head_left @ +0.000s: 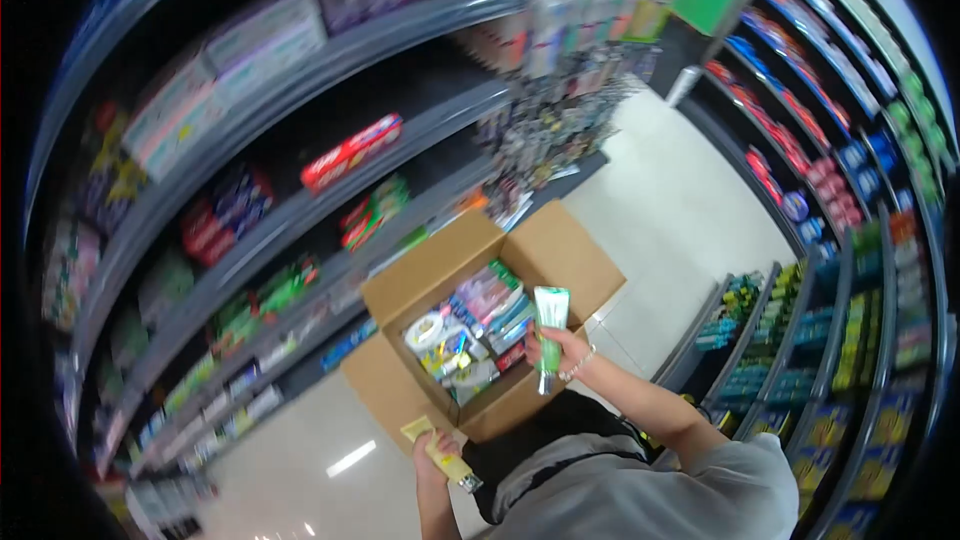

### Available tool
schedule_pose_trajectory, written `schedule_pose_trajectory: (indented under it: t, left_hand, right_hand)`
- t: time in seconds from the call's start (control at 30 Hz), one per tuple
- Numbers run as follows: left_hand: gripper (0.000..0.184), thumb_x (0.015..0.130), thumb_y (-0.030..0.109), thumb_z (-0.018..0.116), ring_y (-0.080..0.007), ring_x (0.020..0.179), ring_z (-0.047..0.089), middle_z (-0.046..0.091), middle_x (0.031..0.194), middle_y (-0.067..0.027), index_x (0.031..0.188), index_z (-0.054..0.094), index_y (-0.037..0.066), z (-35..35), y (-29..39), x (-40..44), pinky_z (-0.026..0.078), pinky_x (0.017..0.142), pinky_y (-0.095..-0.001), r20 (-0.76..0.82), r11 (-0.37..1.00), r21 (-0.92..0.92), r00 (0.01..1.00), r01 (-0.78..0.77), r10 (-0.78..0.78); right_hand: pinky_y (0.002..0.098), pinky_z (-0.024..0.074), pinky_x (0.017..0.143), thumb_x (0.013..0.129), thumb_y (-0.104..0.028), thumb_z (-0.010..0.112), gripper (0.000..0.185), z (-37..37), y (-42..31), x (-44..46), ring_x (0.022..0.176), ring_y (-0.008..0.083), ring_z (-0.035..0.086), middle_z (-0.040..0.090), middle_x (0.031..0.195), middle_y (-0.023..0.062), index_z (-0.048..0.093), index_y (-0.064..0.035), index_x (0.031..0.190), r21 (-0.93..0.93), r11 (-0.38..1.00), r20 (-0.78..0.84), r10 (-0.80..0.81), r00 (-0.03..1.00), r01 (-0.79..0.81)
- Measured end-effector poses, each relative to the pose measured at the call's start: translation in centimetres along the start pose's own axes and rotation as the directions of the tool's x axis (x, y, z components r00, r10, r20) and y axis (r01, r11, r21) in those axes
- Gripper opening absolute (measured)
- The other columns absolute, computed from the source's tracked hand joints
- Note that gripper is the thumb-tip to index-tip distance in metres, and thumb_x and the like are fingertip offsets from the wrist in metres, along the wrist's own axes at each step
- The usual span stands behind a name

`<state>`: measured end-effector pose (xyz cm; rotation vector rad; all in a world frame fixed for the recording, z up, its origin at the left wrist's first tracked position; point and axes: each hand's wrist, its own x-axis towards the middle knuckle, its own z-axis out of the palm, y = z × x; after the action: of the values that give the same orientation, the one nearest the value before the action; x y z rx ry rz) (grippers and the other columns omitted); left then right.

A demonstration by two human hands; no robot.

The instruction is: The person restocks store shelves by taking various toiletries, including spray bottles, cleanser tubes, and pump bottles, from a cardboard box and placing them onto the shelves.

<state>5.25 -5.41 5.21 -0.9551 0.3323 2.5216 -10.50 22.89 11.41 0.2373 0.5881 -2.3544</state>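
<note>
My left hand (pixel 430 448) is closed around a pale yellow squeeze tube (pixel 456 469), whose silver cap points down and right. In my right hand (pixel 567 350) is a green and white squeeze tube (pixel 551 309), held roughly upright with its shiny silver end at the bottom. Between and beyond both hands stands an open cardboard box (pixel 434 277) with its flaps folded out. Various packaged goods (pixel 470 325) in purple, green, teal, white and yellow fill it. My right hand is over the box's right side, my left hand beside its near left flap.
A curved shelf unit (pixel 390 35) runs along the left, holding boxes and a red carton (pixel 350 152). Small packets (pixel 560 35) hang at its far end. On the right are more stocked shelves (pixel 800 340). Pale shiny floor tiles (pixel 680 200) lie in the aisle.
</note>
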Motion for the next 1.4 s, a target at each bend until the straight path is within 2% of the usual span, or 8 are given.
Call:
schedule_pose_trajectory:
  t: [0.13, 0.2, 0.4, 0.63, 0.8, 0.87, 0.93, 1.4]
  left_hand:
    - [0.018, 0.071, 0.025, 0.051, -0.0088, 0.048, 0.037, 0.037, 0.055, 0.0024, 0.071, 0.044, 0.009, 0.2, 3.4, 2.9, 0.035, 0.044, -0.0216, -0.093, 0.991, 0.137, 0.996, 0.009, 0.004]
    - [0.016, 0.069, 0.022, 0.051, -0.0078, 0.043, 0.034, 0.035, 0.052, 0.0024, 0.069, 0.043, 0.009, 1.5, 4.1, 5.2, 0.031, 0.038, -0.0192, -0.136, 0.972, 0.213, 0.982, -0.101, 0.132]
    - [0.015, 0.068, 0.022, 0.051, -0.0074, 0.042, 0.033, 0.035, 0.051, 0.0026, 0.069, 0.042, 0.010, 11.7, 1.5, 11.9, 0.030, 0.037, -0.0190, 0.003, 0.877, 0.474, 0.996, 0.080, -0.092]
    - [0.015, 0.066, 0.020, 0.052, -0.0070, 0.040, 0.031, 0.033, 0.050, 0.0032, 0.067, 0.040, 0.011, 22.7, -9.8, 13.4, 0.029, 0.036, -0.0182, 0.071, 0.767, 0.641, 0.994, 0.019, -0.085]
    - [0.013, 0.068, 0.020, 0.047, -0.0089, 0.042, 0.032, 0.033, 0.049, 0.0033, 0.062, 0.038, 0.012, 26.0, -21.2, 19.6, 0.031, 0.041, -0.0233, 0.124, 0.702, 0.634, 0.852, 0.325, -0.508]
    - [0.015, 0.069, 0.020, 0.047, -0.0093, 0.042, 0.033, 0.033, 0.049, 0.0029, 0.060, 0.038, 0.012, 29.1, -27.0, 19.2, 0.031, 0.042, -0.0237, 0.015, 0.636, 0.674, 0.853, 0.377, -0.522]
    - [0.014, 0.071, 0.021, 0.047, -0.0093, 0.042, 0.032, 0.033, 0.050, 0.0028, 0.063, 0.039, 0.011, 29.7, -31.4, 21.2, 0.031, 0.043, -0.0242, 0.105, 0.590, 0.693, 0.751, 0.415, -0.652]
    - [0.013, 0.069, 0.022, 0.048, -0.0092, 0.042, 0.032, 0.033, 0.050, 0.0021, 0.068, 0.044, 0.010, 38.4, -49.5, 28.3, 0.031, 0.041, -0.0244, -0.192, 0.166, 0.861, 0.609, 0.481, -0.770]
  right_hand:
    - [0.0264, 0.0377, 0.053, 0.080, -0.025, 0.056, 0.017, -1.0, 1.0, -6.9, 0.056, 0.0133, 0.044, 0.044, 0.062, 0.0021, 0.049, -0.0094, 0.082, -0.099, 0.975, -0.267, -0.218, 0.939, 0.199]
    - [0.0252, 0.0368, 0.050, 0.080, -0.023, 0.056, 0.017, 0.0, 1.1, -10.3, 0.050, 0.0124, 0.043, 0.043, 0.057, 0.0017, 0.047, -0.0085, 0.074, -0.069, 0.949, -0.360, -0.312, 0.879, 0.308]
    - [0.0263, 0.0357, 0.047, 0.077, -0.019, 0.056, 0.021, -1.2, 1.4, -17.1, 0.046, 0.0130, 0.042, 0.042, 0.052, 0.0025, 0.045, -0.0070, 0.065, -0.237, 0.765, -0.615, -0.595, 0.517, 0.598]
    - [0.0269, 0.0379, 0.045, 0.076, -0.019, 0.058, 0.022, -5.3, -2.9, -24.2, 0.045, 0.0146, 0.046, 0.045, 0.051, 0.0040, 0.045, -0.0070, 0.063, -0.269, 0.595, -0.629, -0.704, 0.329, 0.757]
    - [0.0267, 0.0395, 0.043, 0.075, -0.020, 0.061, 0.017, -10.0, -10.7, -33.0, 0.045, 0.0149, 0.051, 0.052, 0.053, 0.0057, 0.052, -0.0059, 0.070, -0.505, 0.448, -0.679, -0.734, -0.018, 0.738]
    - [0.0257, 0.0396, 0.043, 0.074, -0.020, 0.062, 0.018, -11.4, -13.6, -37.1, 0.046, 0.0137, 0.051, 0.052, 0.054, 0.0051, 0.053, -0.0056, 0.071, -0.553, 0.394, -0.689, -0.711, -0.137, 0.734]
    - [0.0253, 0.0392, 0.043, 0.074, -0.019, 0.062, 0.017, -11.4, -16.4, -40.8, 0.046, 0.0129, 0.050, 0.051, 0.054, 0.0039, 0.052, -0.0050, 0.073, -0.627, 0.294, -0.623, -0.745, -0.238, 0.721]
    - [0.0237, 0.0367, 0.042, 0.075, -0.012, 0.060, 0.013, -13.6, -24.4, -51.7, 0.044, 0.0104, 0.047, 0.047, 0.052, 0.0008, 0.050, -0.0043, 0.076, -0.752, 0.010, -0.481, -0.691, -0.539, 0.659]
